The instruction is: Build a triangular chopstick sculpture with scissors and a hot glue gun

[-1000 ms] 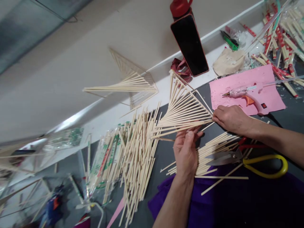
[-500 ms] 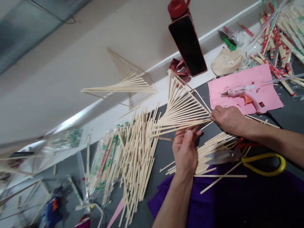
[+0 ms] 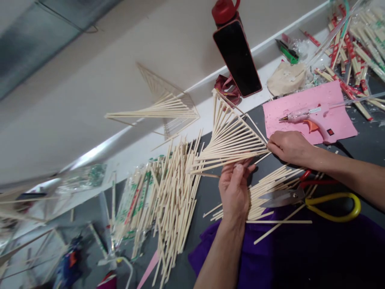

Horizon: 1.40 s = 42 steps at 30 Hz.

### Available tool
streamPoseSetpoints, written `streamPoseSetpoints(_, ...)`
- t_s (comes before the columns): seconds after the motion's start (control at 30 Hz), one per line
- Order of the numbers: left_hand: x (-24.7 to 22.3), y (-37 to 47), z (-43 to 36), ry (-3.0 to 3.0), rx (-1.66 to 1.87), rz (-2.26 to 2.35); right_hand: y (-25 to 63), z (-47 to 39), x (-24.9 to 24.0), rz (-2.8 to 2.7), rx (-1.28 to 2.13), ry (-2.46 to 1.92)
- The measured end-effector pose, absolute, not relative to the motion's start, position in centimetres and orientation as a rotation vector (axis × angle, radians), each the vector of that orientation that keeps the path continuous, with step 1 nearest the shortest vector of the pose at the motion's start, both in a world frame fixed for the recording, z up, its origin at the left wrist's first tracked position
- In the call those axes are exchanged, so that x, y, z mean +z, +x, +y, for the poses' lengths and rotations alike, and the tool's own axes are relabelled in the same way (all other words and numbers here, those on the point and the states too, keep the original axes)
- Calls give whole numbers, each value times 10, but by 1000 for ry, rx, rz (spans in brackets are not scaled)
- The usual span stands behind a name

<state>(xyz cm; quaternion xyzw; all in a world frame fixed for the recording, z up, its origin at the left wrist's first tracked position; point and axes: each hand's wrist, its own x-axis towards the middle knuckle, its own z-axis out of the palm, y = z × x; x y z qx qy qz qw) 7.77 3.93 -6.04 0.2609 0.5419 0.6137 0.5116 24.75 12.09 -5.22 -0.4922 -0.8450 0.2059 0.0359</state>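
Note:
A fan-like frame of pale wooden sticks [image 3: 233, 138], joined in a twisted row, is held up over the table. My left hand [image 3: 236, 184] grips its lower sticks, thumb on top and fingers curled beneath. At the frame's right corner my right hand [image 3: 287, 148] is closed, its fingertips pinching the stick ends. Below the frame lie loose sticks [image 3: 267, 184], with scissors [image 3: 285, 198] with red and yellow handles resting across them. A pink hot glue gun [image 3: 314, 118] lies on a pink sheet [image 3: 339, 96] just beyond my right hand.
A large pile of sticks [image 3: 177, 200] and wrapped chopsticks [image 3: 130, 204] lie to the left. A similar stick frame [image 3: 162, 109] stands by the wall. Behind are a phone [image 3: 239, 58] leaning on a red-capped bottle [image 3: 224, 12], a green cutter [image 3: 287, 52] and red-wrapped chopsticks [image 3: 350, 60].
Both hands keep their hold on the stick frame, which stays almost in place. The view has shifted very slightly.

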Motion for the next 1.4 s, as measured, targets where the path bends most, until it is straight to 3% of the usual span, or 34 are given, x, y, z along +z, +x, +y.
streamPoseSetpoints(0.63,-64,80,42,542,1453,1349,242,115,-54,-2453,853,-1489)
streamPoseSetpoints(1.1,-88,58,48,646,1563,1362,227,100,-73,-2450,782,-1298)
streamPoseSetpoints(1.4,-67,67,44,730,1553,1260,237,93,-68,-2495,900,-1167)
